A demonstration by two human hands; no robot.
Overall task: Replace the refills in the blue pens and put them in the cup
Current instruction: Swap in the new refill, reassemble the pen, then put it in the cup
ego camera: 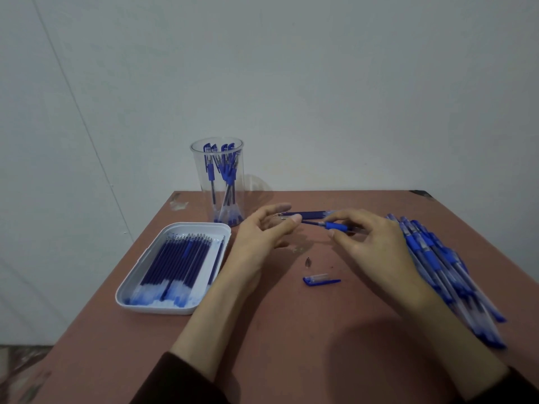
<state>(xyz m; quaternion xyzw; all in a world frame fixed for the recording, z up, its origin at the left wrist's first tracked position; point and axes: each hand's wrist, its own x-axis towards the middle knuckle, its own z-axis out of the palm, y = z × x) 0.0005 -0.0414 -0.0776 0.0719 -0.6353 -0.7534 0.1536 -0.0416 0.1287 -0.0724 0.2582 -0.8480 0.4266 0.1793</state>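
Note:
My right hand [376, 243] pinches a blue pen [337, 226] by its rubber grip, held level just above the table. A dark refill [312, 222] sticks out of the pen's open end toward my left hand [262, 234]. That hand is open, its fingers relaxed, with the thumb tip right at the refill's end. The pen's blue cap [320, 279] and small metal tip cone [308, 262] lie on the table below my hands. A clear cup [217, 182] at the back holds several blue pens.
A white tray [201, 228] at the left holds several new refills. A pile of blue pens [437, 258] lies along the right side, partly under my right wrist. A few loose refills [309, 213] lie behind my hands. The brown table [277, 330] ends close to the wall.

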